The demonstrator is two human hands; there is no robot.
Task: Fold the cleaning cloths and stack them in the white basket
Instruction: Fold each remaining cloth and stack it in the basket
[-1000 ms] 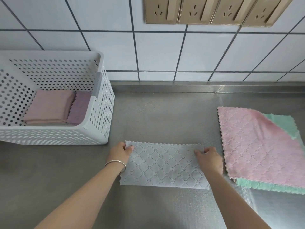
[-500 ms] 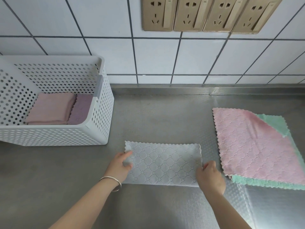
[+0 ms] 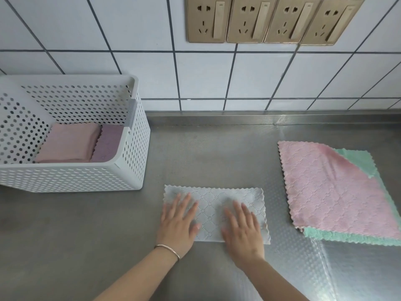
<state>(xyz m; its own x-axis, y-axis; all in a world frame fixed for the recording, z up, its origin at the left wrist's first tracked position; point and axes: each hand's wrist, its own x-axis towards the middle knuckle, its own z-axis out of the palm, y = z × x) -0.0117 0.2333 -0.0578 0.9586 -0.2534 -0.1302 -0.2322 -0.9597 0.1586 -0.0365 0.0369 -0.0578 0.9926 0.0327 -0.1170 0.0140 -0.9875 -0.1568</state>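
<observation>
A pale grey cloth (image 3: 213, 202), folded into a long rectangle, lies flat on the steel counter in front of me. My left hand (image 3: 178, 222) presses flat on its left half with straight, spread fingers. My right hand (image 3: 242, 228) presses flat on its right half the same way. The white perforated basket (image 3: 132, 153) stands at the left and holds a folded pink cloth (image 3: 69, 143) with a folded purple cloth (image 3: 108, 142) beside it. An unfolded pink cloth (image 3: 334, 190) lies at the right on top of a green cloth (image 3: 358, 159).
The steel counter (image 3: 212, 153) runs back to a white tiled wall with a row of gold sockets (image 3: 273, 20). A bracelet (image 3: 168, 249) sits on my left wrist. Bare counter lies between the basket and the cloth pile.
Both hands left the grey cloth's side edges and moved onto its top, fingers flattened out. The cloth has stayed in place.
</observation>
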